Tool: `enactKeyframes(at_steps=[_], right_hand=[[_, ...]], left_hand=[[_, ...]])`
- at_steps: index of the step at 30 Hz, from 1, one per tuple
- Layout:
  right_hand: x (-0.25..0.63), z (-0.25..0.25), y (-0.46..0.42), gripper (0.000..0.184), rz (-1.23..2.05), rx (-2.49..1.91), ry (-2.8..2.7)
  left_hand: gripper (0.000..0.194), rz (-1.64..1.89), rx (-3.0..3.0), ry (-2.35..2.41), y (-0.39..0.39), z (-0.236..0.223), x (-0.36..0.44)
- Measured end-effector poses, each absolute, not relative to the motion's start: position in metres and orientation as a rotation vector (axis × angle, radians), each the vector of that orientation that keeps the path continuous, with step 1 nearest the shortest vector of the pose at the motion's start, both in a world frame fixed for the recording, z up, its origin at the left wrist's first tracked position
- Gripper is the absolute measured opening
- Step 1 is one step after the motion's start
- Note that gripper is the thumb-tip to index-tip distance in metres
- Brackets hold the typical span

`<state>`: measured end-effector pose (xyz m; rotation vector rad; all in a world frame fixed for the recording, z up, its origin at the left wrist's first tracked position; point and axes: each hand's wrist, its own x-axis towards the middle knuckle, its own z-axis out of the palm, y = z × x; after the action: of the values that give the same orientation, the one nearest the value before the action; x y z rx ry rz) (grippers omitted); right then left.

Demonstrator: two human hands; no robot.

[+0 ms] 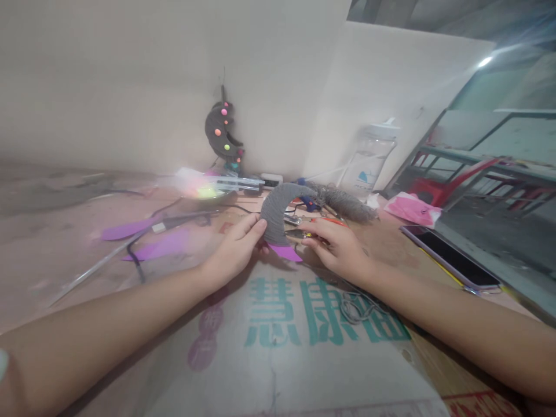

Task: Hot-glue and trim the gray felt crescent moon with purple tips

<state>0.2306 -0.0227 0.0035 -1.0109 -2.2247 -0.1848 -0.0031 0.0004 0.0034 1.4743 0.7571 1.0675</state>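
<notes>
A crescent moon shape (274, 215) wound with grey yarn stands at the middle, and a bare purple tip (286, 252) shows at its lower end. My left hand (240, 243) is closed on the crescent's left side, thumb in front and fingers mostly behind. Close to the lower tip, my right hand (336, 246) has its fingers curled together; what they pinch, if anything, is too blurred to name. A dark pointed object with a yellow spot (304, 234) lies by those fingertips. Loose grey yarn (358, 310) trails on the cardboard (278, 370) below the right hand.
A grey yarn skein (351, 204) lies behind my right hand. At the wall are a finished crescent with colored balls (221, 132) and a clear bottle (369, 159). Purple pieces (130, 229) lie left; a phone (452, 255) and pink packet (412, 208) lie right.
</notes>
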Motion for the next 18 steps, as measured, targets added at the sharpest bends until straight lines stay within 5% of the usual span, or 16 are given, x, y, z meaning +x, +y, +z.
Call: enactKeyframes(at_steps=[18], right_hand=[[0.2306, 0.0022, -0.0231, 0.022, -0.248, -1.026, -2.225]], left_hand=[[0.028, 1.027, 1.474, 0.716, 0.0057, -0.0043, -0.0055]])
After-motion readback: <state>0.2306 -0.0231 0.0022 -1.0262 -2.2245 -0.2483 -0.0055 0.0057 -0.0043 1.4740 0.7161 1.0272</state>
